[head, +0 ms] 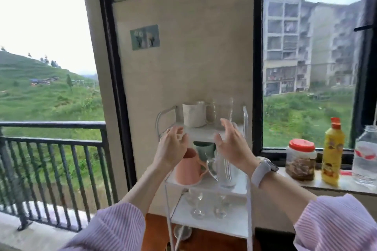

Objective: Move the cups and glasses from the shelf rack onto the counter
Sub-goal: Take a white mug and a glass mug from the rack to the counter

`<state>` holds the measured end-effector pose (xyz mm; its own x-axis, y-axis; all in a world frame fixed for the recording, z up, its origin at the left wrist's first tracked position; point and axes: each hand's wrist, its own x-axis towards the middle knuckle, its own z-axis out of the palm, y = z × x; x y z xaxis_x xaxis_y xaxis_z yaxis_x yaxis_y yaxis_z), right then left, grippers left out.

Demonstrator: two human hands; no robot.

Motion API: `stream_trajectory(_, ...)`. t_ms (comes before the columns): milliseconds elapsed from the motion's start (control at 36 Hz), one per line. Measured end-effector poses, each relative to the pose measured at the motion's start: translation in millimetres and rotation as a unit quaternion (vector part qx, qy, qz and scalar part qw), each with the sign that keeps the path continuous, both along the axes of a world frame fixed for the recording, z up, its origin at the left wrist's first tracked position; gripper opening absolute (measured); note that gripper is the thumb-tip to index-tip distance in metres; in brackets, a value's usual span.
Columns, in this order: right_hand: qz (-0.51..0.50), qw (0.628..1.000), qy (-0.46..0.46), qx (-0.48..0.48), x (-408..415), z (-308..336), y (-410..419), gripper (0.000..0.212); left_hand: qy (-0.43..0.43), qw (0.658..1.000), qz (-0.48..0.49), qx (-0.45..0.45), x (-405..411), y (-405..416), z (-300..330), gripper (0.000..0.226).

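Observation:
A white shelf rack [210,186] stands against the wall between two windows. On its top shelf are a white mug [193,115] and a clear tall glass [223,112]. The middle shelf holds a pink cup [186,171], a green cup [205,150] and a clear tall glass [225,171]. Upturned stemmed glasses [196,205] sit on the lower shelf. My left hand [172,144] and my right hand [232,141] hover in front of the top shelf, fingers spread, holding nothing. The right hand is just before the top clear glass.
A stone window sill [346,182] to the right carries a red-lidded jar [301,162], a yellow bottle [332,152] and a clear water bottle [366,155]. A black balcony railing [53,142] runs on the left. A wooden floor lies under the rack.

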<state>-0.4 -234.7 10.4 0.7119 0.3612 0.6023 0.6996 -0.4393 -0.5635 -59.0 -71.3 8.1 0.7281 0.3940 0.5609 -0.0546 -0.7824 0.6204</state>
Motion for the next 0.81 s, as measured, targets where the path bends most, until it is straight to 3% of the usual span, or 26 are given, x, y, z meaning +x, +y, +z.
stream_trajectory(139,-0.090,0.992,0.063,0.063,49,10,35,0.074,-0.013,0.998,-0.038,-0.041,52,34,15,0.038)
stream_trajectory(361,-0.136,0.965,0.156,0.163,119,19,59,0.112,-0.004,0.987,-0.102,-0.124,125,42,19,0.036)
stream_trajectory(417,-0.129,0.965,0.161,0.165,126,17,61,0.113,-0.001,0.985,-0.112,-0.130,138,41,17,0.017)
stream_trajectory(667,-0.185,0.966,0.112,0.144,133,10,55,0.113,-0.015,0.971,-0.157,-0.181,158,47,17,0.027)
stream_trajectory(806,-0.163,0.966,0.115,0.165,132,13,55,0.097,-0.010,0.967,-0.170,-0.187,161,49,15,0.020)
